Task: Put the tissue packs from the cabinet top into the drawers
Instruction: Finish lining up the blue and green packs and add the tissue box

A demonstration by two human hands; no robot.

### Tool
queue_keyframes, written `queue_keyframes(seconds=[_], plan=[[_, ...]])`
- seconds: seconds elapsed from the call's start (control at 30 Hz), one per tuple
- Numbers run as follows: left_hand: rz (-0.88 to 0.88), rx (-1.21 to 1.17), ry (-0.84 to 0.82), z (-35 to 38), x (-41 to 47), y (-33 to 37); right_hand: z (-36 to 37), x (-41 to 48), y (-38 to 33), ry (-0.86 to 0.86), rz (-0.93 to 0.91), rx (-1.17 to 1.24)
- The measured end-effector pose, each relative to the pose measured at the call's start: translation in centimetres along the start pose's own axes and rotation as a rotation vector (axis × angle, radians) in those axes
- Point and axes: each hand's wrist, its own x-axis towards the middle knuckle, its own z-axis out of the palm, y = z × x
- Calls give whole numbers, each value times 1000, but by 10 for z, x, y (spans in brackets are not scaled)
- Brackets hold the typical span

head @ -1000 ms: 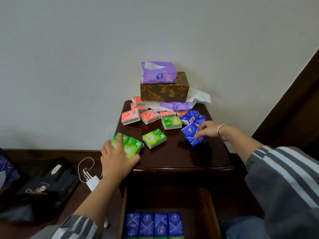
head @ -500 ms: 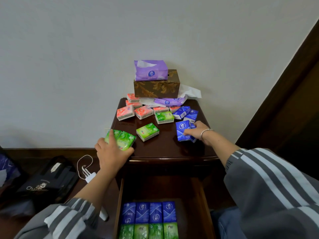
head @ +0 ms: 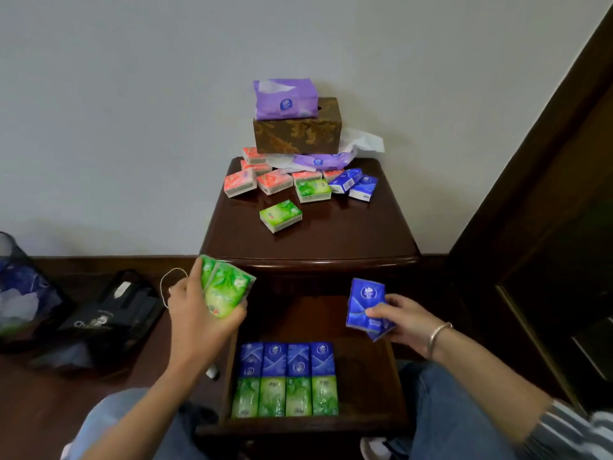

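Head view: left hand [head: 195, 313] grips green tissue packs [head: 225, 290], right hand [head: 404, 322] grips blue tissue packs [head: 365, 303]. Both have just come down over the drawer [head: 365, 376], so they can go in.

A grey sleeve [head: 570, 429] with pale stripes covers the right arm. A thin silver bracelet [head: 438, 333] circles that wrist. Blue jeans [head: 457, 410] cover both knees, above a white shoe [head: 373, 448].
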Motion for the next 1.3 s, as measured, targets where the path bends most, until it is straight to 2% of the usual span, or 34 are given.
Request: queue_keyframes(seconds=[0.17, 0.27, 0.4, 0.53, 0.63, 0.7, 0.83, 1.0, 1.1, 1.23, 1.3], plan=[[-121, -39, -129, 34, -54, -20, 14, 12, 62, 57, 209, -122], [-221, -51, -224, 53, -64, -28, 20, 40, 80, 127, 239, -226], [-251, -6, -273, 68, -60, -41, 26, 74, 103, 190, 257, -316], [-256, 8, -309, 77, -57, -54, 32, 94, 124, 183, 281, -261], [-250, 18, -337, 84, -55, -60, 33, 104, 133, 172, 276, -211], [-245, 20, -353, 87, -55, -61, 31, 107, 137, 153, 275, -259], [-250, 5, -374, 91, -54, -62, 33, 109, 136, 109, 249, -635], [-266, -21, -413, 93, -53, -59, 34, 108, 137, 211, 114, -907], [-270, -19, -426, 93, -54, -58, 32, 105, 137, 212, 72, -961], [-275, -19, -433, 95, -55, -60, 29, 101, 135, 229, 96, -911], [-274, -19, -434, 95, -55, -61, 30, 102, 136, 248, 42, -974]])
